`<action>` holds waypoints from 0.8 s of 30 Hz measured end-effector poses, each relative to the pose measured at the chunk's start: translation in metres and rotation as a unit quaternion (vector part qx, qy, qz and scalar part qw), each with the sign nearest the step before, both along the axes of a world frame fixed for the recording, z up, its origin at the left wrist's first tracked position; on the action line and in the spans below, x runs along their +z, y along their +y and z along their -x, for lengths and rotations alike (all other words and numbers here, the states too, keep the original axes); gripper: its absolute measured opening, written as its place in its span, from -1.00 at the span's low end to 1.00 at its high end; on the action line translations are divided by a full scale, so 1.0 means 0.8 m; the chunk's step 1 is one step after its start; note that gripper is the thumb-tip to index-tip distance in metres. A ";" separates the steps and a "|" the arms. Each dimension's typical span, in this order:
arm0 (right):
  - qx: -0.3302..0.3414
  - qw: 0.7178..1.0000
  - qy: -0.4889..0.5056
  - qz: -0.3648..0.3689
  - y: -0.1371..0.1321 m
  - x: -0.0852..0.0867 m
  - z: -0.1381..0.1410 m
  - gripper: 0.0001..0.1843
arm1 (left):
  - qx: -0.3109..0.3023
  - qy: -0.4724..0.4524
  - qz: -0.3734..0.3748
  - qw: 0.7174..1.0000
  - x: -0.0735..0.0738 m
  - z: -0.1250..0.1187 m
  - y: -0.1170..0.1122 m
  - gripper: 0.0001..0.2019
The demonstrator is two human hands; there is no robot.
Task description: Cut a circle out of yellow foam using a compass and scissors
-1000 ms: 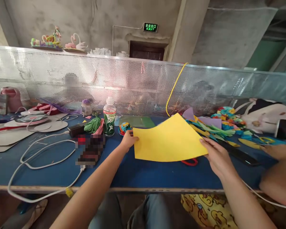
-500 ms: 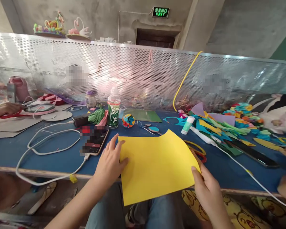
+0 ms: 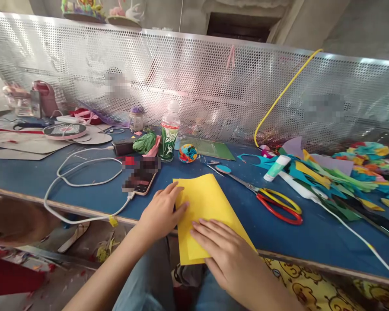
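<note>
A yellow sheet of paper (image 3: pixel 207 203) lies folded over at the near edge of the blue table (image 3: pixel 278 233), its lower end hanging past the edge. My left hand (image 3: pixel 162 214) holds the sheet's left side, thumb on top. My right hand (image 3: pixel 227 252) presses flat on the folded sheet with fingers spread. Red and yellow scissors (image 3: pixel 272 201) lie on the table just right of the sheet.
A phone (image 3: pixel 141 181) with a white cable (image 3: pixel 81 185) lies to the left. Behind stand a bottle (image 3: pixel 168 138), a small coloured ball (image 3: pixel 188 153) and a green sheet (image 3: pixel 210 149). A glue stick (image 3: pixel 275 168) and coloured paper scraps (image 3: pixel 340 177) fill the right. A perforated metal screen (image 3: pixel 194 82) closes the back.
The sheet was held up open over the table, then drawn toward me and folded in half. My right hand moved from its right edge onto the fold. The scissors are now uncovered.
</note>
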State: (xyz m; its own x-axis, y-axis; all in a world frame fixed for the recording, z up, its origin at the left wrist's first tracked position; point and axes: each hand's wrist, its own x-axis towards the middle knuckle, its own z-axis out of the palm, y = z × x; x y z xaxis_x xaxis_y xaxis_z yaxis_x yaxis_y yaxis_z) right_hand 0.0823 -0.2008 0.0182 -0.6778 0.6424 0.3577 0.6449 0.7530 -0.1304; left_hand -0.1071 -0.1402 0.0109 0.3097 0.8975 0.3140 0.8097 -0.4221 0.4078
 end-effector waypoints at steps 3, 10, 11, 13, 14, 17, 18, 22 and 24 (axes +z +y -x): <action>0.013 1.000 -0.015 0.005 -0.003 0.002 0.012 -0.52 | -0.012 0.027 0.001 1.000 0.005 -0.002 -0.003 -0.66; 0.033 0.996 -0.064 0.062 0.000 0.045 -0.003 -0.43 | -0.019 0.021 0.005 1.000 0.010 -0.004 -0.004 -0.73; 0.017 0.996 -0.057 0.063 0.008 0.052 -0.010 -0.44 | -0.019 0.020 0.005 1.000 0.009 -0.003 -0.005 -0.73; -0.036 0.997 -0.023 0.066 0.033 0.062 -0.023 -0.52 | -0.019 0.019 0.007 1.000 0.009 -0.003 -0.005 -0.73; -0.062 0.995 -0.006 0.079 0.049 0.064 -0.029 -0.54 | -0.019 0.018 0.007 1.000 0.009 -0.003 -0.006 -0.73; -0.100 0.983 0.033 0.150 0.097 0.055 -0.042 -0.52 | -0.018 0.016 0.008 1.000 0.009 -0.003 -0.006 -0.73; -0.101 0.978 0.046 0.178 0.111 0.048 -0.045 -0.51 | -0.017 0.015 0.009 1.000 0.009 -0.003 -0.005 -0.73; -0.107 0.965 0.081 0.226 0.138 0.021 -0.052 -0.49 | -0.012 0.012 0.006 1.000 0.007 -0.003 -0.004 -0.72; -0.113 0.963 0.082 0.231 0.140 0.014 -0.053 -0.50 | -0.013 0.013 0.006 1.000 0.007 -0.003 -0.004 -0.72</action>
